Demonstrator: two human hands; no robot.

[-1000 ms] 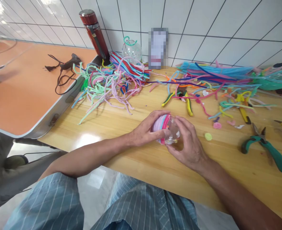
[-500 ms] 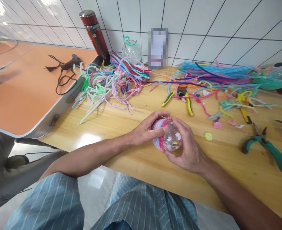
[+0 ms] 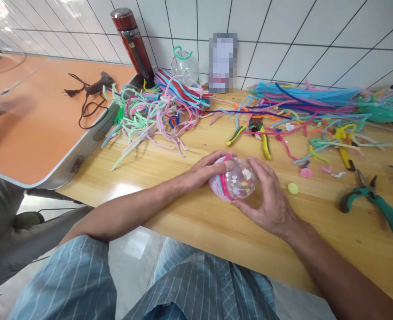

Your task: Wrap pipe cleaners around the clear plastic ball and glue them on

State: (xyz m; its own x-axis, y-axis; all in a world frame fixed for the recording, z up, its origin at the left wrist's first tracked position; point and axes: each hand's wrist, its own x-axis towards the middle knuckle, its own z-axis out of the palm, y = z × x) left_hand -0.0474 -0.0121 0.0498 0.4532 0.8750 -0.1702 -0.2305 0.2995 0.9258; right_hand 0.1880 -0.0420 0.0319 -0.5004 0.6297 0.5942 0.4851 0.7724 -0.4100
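A person in striped blue clothing (image 3: 199, 284) works at a wooden table (image 3: 190, 218), a clear ball (image 3: 242, 184) between two bare hands over the middle of the tabletop, toward its near edge. The left hand (image 3: 201, 172) grips the ball's wrapped side, its thumb lying across the top and pointing at the clear end, its other fingers curled behind. Lilac, blue and bright pink fuzzy strands circle that half, while white and yellow bits show through the bare half (whether they sit inside or on the far surface is hard to say). The right hand (image 3: 272, 202) curves around the clear end, thumb below and fingers above, with a gap between palm and ball; how firmly its fingertips touch cannot be told. Beyond the hands, yellow-handled pliers (image 3: 257, 126) lie with their handles spread, and green-handled pliers (image 3: 371, 193) rest apart on the right. A yellow disc (image 3: 293, 188) lies just beside the right hand, with a pink disc (image 3: 306, 172) near it. Tangled pipe cleaners (image 3: 146, 115) spread across the back left, and a blue bundle (image 3: 313, 92) lies along the tiled wall (image 3: 283, 26). A red flask (image 3: 133, 46) stands behind the tangle, near a clear jar (image 3: 185, 71) topped by a green ring (image 3: 182, 55).
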